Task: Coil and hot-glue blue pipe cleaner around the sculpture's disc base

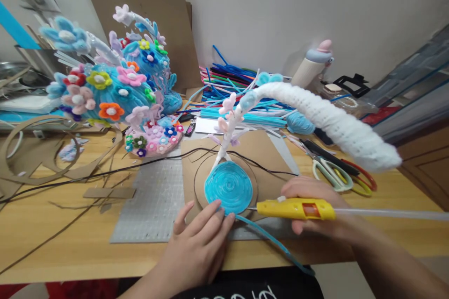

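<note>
A round blue coil [228, 188] wound from pipe cleaner lies on a cardboard sheet [270, 149], inside a drawn circle. From it rises a white wrapped stem with small pink and lilac petals, bending right into a thick white fuzzy arm [315, 114]. My left hand [199, 238] has its fingertips closed at the coil's near edge on a blue pipe cleaner [268, 233], whose loose end trails right over the table edge. In my right hand [315, 201] is a yellow glue gun [294, 208], its nozzle at the coil's lower right edge. A long translucent glue stick extends from its back.
Two blue flower-covered pieces [112, 93] stand at the left. Behind the cardboard lies a pile of coloured pipe cleaners [228, 79]. Scissors [331, 173] rest at the right. A black cord [140, 163] crosses the table and grey cutting mat [147, 215]. Cardboard rings [26, 149] lie left.
</note>
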The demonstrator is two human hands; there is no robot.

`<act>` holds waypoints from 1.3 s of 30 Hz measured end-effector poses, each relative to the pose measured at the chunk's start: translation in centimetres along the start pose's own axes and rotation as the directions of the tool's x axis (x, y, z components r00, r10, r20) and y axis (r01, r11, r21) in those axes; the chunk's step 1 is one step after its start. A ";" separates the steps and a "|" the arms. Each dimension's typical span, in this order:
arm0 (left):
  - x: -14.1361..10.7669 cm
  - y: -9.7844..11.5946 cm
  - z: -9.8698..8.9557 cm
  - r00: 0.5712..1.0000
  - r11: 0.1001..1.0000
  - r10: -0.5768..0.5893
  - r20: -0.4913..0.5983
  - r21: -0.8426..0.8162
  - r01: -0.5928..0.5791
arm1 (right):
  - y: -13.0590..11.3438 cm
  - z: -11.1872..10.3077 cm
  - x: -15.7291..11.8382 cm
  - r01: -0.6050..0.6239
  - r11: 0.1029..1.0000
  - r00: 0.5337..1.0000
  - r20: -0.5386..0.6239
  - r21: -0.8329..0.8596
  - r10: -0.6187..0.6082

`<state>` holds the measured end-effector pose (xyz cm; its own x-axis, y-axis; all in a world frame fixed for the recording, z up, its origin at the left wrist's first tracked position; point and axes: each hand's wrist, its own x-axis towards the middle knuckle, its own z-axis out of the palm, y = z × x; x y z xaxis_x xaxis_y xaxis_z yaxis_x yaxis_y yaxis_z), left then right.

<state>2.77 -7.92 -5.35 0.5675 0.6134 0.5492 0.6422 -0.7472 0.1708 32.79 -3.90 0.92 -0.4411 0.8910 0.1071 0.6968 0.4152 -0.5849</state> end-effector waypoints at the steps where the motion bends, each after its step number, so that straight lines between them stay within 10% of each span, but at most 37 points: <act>1: -0.1 0.0 0.0 1.000 1.000 0.004 0.002 0.000 -0.004 | -0.4 0.3 0.1 0.026 1.000 0.999 0.025 0.004 -0.026; 7: -0.2 -0.2 0.2 1.000 1.000 0.017 0.012 0.010 -0.017 | -1.2 1.3 0.3 0.067 0.998 0.986 0.157 -0.009 -0.064; 39: 0.0 -0.2 0.1 0.999 0.998 0.043 -0.014 0.036 -0.043 | 0.1 1.9 0.0 0.187 0.949 0.976 -0.059 -0.252 -0.208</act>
<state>2.69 -7.75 -5.44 0.5878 0.5769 0.5672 0.6354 -0.7632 0.1177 31.75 -4.19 -0.61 -0.5423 0.7945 0.2732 0.7218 0.6070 -0.3326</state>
